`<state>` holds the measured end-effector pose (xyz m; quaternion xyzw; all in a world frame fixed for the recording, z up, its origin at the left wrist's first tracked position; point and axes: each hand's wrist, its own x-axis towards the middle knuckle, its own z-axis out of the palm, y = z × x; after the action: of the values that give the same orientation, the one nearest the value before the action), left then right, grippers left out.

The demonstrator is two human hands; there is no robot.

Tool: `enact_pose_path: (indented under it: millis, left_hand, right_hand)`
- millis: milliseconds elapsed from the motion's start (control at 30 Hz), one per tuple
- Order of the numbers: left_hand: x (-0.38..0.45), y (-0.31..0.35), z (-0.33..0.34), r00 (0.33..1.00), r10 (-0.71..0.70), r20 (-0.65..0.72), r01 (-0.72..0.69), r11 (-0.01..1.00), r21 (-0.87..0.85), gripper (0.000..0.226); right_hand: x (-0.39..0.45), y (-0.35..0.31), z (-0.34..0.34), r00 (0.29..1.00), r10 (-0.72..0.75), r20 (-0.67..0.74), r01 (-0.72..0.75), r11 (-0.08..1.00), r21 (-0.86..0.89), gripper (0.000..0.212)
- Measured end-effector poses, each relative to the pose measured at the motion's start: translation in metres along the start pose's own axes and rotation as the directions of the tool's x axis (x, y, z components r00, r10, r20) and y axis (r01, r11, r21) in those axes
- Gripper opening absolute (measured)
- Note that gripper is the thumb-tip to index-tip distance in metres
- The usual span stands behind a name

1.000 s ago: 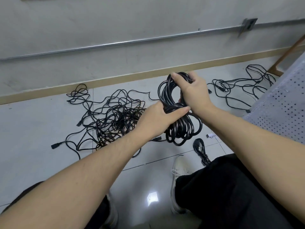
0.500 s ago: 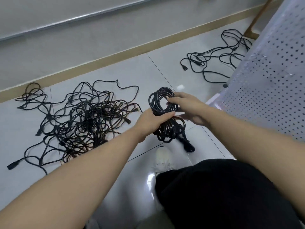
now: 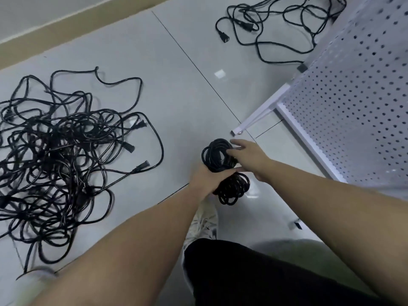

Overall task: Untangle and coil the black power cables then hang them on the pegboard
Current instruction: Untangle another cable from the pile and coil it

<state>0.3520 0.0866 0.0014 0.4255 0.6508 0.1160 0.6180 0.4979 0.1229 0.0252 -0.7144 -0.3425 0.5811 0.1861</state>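
Note:
A coiled black power cable [image 3: 231, 191] is held low over the tiled floor, pinched at its waist into a figure of eight. My left hand [image 3: 208, 177] grips that waist, thumb across the front. My right hand [image 3: 249, 157] lies against the upper loop [image 3: 213, 151] with its fingers stretched out to the left. A big tangled heap of black cables [image 3: 57, 160] lies on the floor to the left. The white pegboard [image 3: 353, 111] stands at the right, tilted in view.
A second loose bunch of black cables [image 3: 276, 25] lies at the top near the pegboard's far end. The pegboard's white foot [image 3: 254, 120] juts onto the floor. My white shoe [image 3: 202, 224] and black-trousered knee [image 3: 254, 272] are below the coil.
The view has tipped downward and the coil has dropped closer to the floor. My right hand has loosened from gripping the top loop to lying against it with straight fingers.

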Motion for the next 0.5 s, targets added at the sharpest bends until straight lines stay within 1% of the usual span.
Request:
enact_pose_path:
  millis: [67,100,133,167,200,233,267,400,500]
  left_hand:
    - [0.011,-0.008,-0.003,0.995,-0.103,-0.008,0.102,0.993,-0.059,0.041]
    - [0.013,-0.01,-0.008,0.989,-0.15,-0.014,0.149,0.987,-0.058,0.033]
    - [0.015,-0.011,-0.013,0.983,-0.181,-0.033,0.179,0.983,-0.048,0.03]
    - [0.013,-0.008,-0.019,0.979,-0.198,-0.049,0.195,0.979,-0.059,0.036]
    - [0.013,-0.007,-0.027,0.979,-0.197,-0.058,0.192,0.979,-0.072,0.059]
    - [0.012,-0.004,-0.035,0.979,-0.194,-0.065,0.189,0.979,-0.072,0.076]
    - [0.01,-0.001,-0.045,0.982,-0.176,-0.066,0.17,0.981,-0.094,0.079]
    - [-0.02,0.008,-0.091,0.992,-0.098,-0.083,0.086,0.987,-0.139,0.047]
    - [-0.047,0.0,-0.126,0.989,-0.06,-0.133,0.048,0.994,-0.094,0.035]
  right_hand:
    - [0.004,-0.001,0.0,1.0,0.001,-0.003,-0.001,0.997,-0.072,0.047]
    - [0.005,-0.003,0.001,1.0,-0.005,0.001,0.005,0.994,-0.106,0.047]
    - [0.005,-0.006,0.002,1.0,-0.014,0.006,0.015,0.991,-0.13,0.048]
    - [0.002,-0.011,0.003,1.0,-0.025,0.013,0.026,0.989,-0.148,0.047]
    - [-0.001,-0.016,0.005,0.999,-0.036,0.022,0.039,0.986,-0.162,0.046]
    - [-0.005,-0.022,0.008,0.998,-0.045,0.032,0.05,0.984,-0.172,0.045]
    - [-0.01,-0.029,0.011,0.998,-0.051,0.044,0.059,0.982,-0.18,0.043]
    - [-0.033,-0.063,0.031,0.99,-0.092,0.105,0.114,0.968,-0.223,0.032]
    - [-0.055,-0.088,0.052,0.966,-0.148,0.213,0.211,0.926,-0.312,0.025]
